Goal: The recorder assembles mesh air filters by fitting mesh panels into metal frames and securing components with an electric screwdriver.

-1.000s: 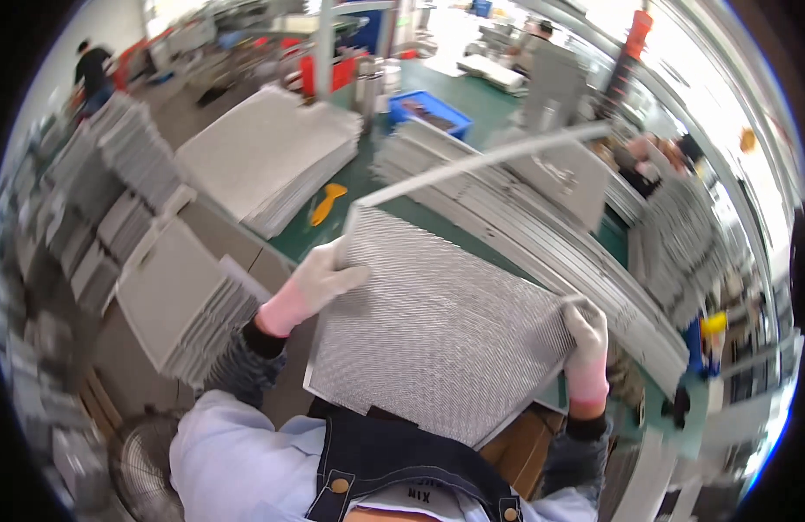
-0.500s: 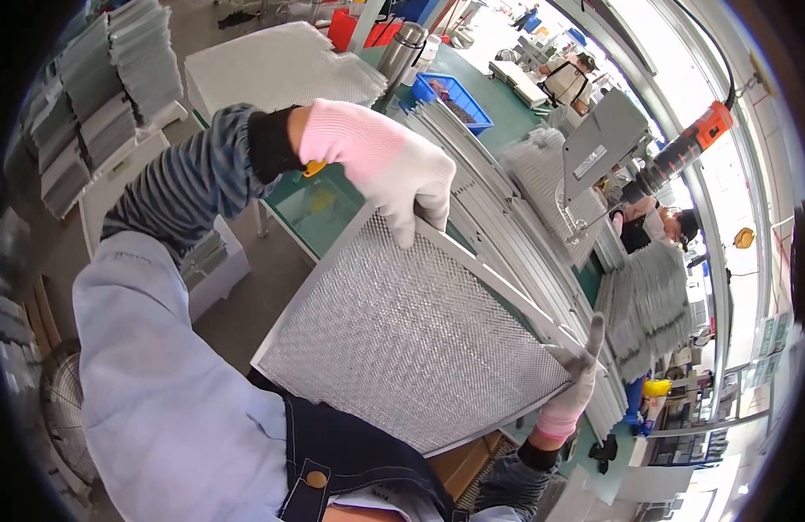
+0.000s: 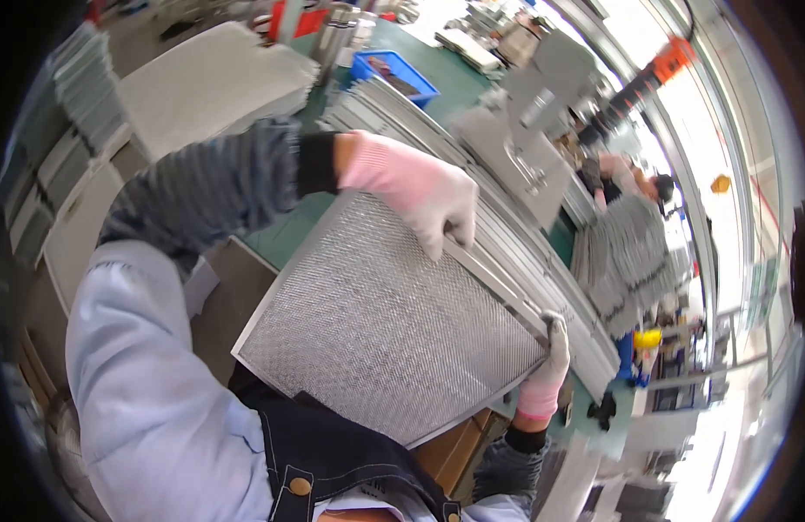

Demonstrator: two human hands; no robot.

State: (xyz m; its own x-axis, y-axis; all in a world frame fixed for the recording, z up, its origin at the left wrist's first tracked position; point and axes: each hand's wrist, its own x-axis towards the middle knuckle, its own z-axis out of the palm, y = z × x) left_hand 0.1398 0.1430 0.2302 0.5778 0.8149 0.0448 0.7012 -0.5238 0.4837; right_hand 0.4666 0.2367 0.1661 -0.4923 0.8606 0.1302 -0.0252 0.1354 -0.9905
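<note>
A square metal mesh filter panel [image 3: 380,317] with a thin silvery frame is tilted in front of my chest. My left hand [image 3: 424,198], in a white and pink knit glove, reaches over its far edge and grips the frame strip there, fingertips curled over the rim. At the right corner my gloved right hand [image 3: 546,370] is closed round the frame, with the thumb side up. The undersides of both hands' grips are hidden. Just beyond the panel lies a stack of long pale metal frame strips [image 3: 498,235] on the green workbench [image 3: 394,39].
A blue bin [image 3: 394,76] stands beyond the strips, near a steel flask [image 3: 335,39]. An orange and black power tool [image 3: 637,87] hangs at the upper right. Stacked mesh sheets [image 3: 624,257] stand at the right, with a person [image 3: 624,178] behind. A pale sheet pile [image 3: 215,83] lies far left.
The scene has shifted left and up in view as my head turned. My right hand's raised forefinger has folded down onto the frame corner; both hands still hold the panel.
</note>
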